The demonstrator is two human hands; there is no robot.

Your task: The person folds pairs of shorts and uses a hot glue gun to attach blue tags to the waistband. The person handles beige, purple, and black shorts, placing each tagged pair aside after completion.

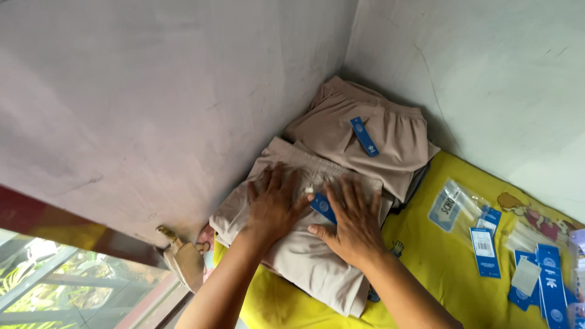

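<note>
Grey plaster walls (152, 91) meet in a corner at the far side of the scene, and a yellow sheet (439, 256) with cartoon prints covers the surface below them. We have both hands flat on a folded beige garment (304, 256) that lies near the middle of the sheet. Our left hand (275, 204) rests on its left part, fingers spread and released, gripping nothing. Our right hand (352, 219) lies just beside it, palm down and likewise loose, and touches a small blue tag (323, 207) that shows between the two hands.

Farther off, pushed into the corner, a second folded beige garment (365, 140) sits against the first, with its own blue tag (364, 136) lying on top. To the right, well apart from our hands, clear plastic sleeves (454, 204) and a scatter of loose blue tags (548, 286) lie on the sheet. At the near left we see a window (55, 280) and a metal latch (183, 259).
</note>
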